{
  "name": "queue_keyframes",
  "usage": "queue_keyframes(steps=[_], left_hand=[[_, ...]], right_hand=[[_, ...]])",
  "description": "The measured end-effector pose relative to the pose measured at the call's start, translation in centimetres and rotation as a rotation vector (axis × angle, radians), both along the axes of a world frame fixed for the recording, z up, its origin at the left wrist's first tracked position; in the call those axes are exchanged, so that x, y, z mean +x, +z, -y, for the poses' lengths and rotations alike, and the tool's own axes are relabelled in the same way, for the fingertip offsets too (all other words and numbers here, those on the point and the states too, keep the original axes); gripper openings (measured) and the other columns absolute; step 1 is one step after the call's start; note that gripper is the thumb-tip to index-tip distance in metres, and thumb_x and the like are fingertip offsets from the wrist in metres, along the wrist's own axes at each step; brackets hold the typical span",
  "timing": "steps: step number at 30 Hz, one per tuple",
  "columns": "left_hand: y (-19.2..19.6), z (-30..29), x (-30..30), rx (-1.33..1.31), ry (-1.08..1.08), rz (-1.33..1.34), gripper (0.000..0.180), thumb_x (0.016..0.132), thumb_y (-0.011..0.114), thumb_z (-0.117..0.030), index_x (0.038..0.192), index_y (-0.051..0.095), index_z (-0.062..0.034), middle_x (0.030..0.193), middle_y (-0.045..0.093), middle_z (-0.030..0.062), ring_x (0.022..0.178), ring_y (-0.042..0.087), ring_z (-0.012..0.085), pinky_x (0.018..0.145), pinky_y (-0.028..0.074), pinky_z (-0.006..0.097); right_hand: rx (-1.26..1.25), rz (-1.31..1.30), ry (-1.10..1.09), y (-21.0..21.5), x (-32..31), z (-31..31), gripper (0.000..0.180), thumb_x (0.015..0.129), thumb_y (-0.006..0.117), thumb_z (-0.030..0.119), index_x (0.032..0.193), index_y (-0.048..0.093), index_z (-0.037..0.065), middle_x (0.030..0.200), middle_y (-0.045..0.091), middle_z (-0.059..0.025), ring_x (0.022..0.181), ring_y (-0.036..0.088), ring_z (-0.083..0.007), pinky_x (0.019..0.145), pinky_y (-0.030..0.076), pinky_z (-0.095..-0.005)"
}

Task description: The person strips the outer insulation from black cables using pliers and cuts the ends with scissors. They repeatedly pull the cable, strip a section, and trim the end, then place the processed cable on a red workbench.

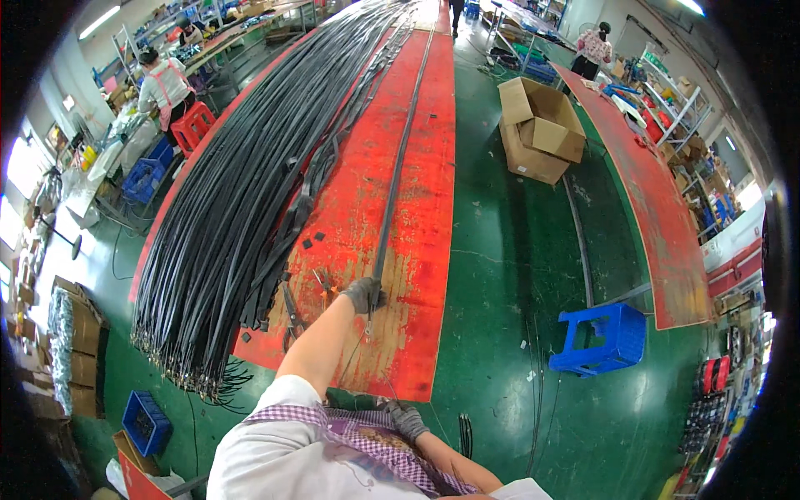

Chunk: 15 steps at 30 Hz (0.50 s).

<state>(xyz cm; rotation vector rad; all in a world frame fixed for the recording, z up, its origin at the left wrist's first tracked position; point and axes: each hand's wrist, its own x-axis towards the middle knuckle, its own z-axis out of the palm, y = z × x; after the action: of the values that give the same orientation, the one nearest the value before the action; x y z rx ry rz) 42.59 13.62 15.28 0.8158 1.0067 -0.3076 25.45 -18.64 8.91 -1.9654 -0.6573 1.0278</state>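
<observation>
So the left hand [364,296], in a grey knit glove, is closed around the near end of a long dark flat strip [406,150], right down at the near part of the table, and a thin bit with a small pale tip pokes out on the near side of the glove. The right hand [406,419], also gloved in grey, is way down by the waist, just off the table edge, fingers kinda curled — can't tell if it's actually gripping anything. The strip runs pretty much straight away from the left hand, up the long red tabletop with worn tan patches [417,225]. Just left of that hand there's a small orange-handled hand tool [323,283], then a pair of dark-handled scissors [292,321], with a few small black square pieces [307,243] a bit further up. Past those, a massive bundle of black flat cables [242,167] fills the left side of the table, brassy little tips bunched at the near end. Off to the right, on the glossy green floor [492,333], sit a blue plastic stool [604,337] and, further back, an open brown cardboard box [537,158] — then another red table [637,192] beyond. Far left, a co-worker [164,92] is by a red plastic stool [192,125].
</observation>
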Motion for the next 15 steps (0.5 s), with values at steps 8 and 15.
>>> queue_keyframes(steps=[8, 15], left_hand=[[23.5, -8.7, -3.4, -0.153, 0.205, 0.658, 0.011, 0.078, 0.048, -0.017, 0.075, 0.052, -0.0071, 0.053, 0.047, 0.0027, 0.039, 0.041, 0.0145, 0.035, 0.033, 0.026], [46.1, -12.3, -18.1, -0.045, 0.171, 0.886, 0.017, 0.086, 0.040, -0.017, 0.075, 0.046, -0.0068, 0.053, 0.038, -0.0052, 0.040, 0.032, 0.0029, 0.034, 0.027, 0.015]], right_hand=[[0.068, -0.001, -0.089, 4.9, 1.3, -4.2, 0.038, 0.086, 0.037, 0.036, 0.078, 0.056, 0.004, 0.071, 0.058, -0.0077, 0.069, 0.054, -0.0204, 0.066, 0.042, -0.0318], [0.095, -0.069, -0.220, 6.6, -0.1, -11.3, 0.033, 0.083, 0.043, 0.034, 0.076, 0.056, 0.005, 0.059, 0.052, -0.0037, 0.055, 0.046, -0.0129, 0.052, 0.038, -0.0271]])
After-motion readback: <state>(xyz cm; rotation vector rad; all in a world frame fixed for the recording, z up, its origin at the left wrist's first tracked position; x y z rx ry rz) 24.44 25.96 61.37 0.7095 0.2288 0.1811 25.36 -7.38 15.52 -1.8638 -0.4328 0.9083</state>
